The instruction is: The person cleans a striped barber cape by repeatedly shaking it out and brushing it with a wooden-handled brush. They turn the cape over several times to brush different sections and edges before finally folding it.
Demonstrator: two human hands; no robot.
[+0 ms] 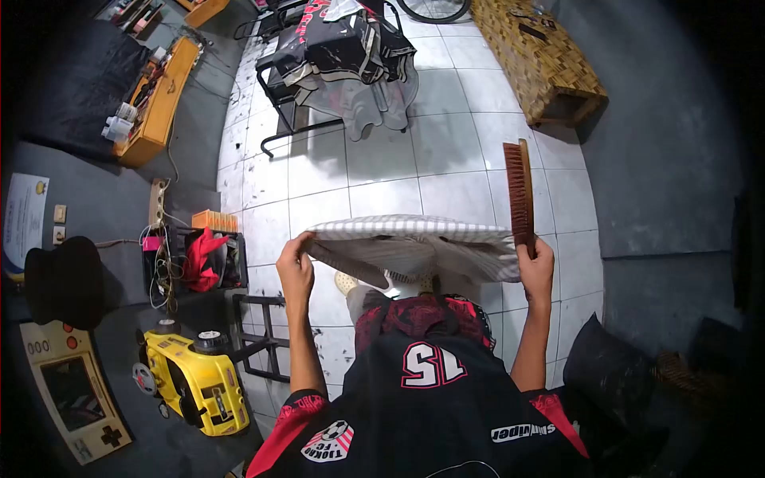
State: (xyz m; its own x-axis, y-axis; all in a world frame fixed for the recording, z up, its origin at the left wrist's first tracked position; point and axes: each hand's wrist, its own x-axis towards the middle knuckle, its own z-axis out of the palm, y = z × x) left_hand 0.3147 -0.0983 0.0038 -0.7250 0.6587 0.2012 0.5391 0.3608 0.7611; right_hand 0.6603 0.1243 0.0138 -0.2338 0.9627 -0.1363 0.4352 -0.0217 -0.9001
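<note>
A grey-and-white checked cloth (414, 226), perhaps a garment, is stretched between my two hands in front of my body, its middle sagging in folds. My left hand (296, 271) is closed on its left corner. At the other end, my right hand (537, 271) is closed around the lower end of a long wooden brush (522, 195) with reddish-brown bristles. The brush stands upright, bristles facing left. That same hand also seems to grip the cloth's right end, though the fingers are partly hidden.
Clothes (351, 56) hang over a black metal frame (279, 119) ahead. A woven bench (550, 68) stands at the far right. On the left are an orange wall shelf (163, 99), a crate with red cloth (205, 259) and a yellow toy car (195, 382). White tiles (446, 151) cover the floor.
</note>
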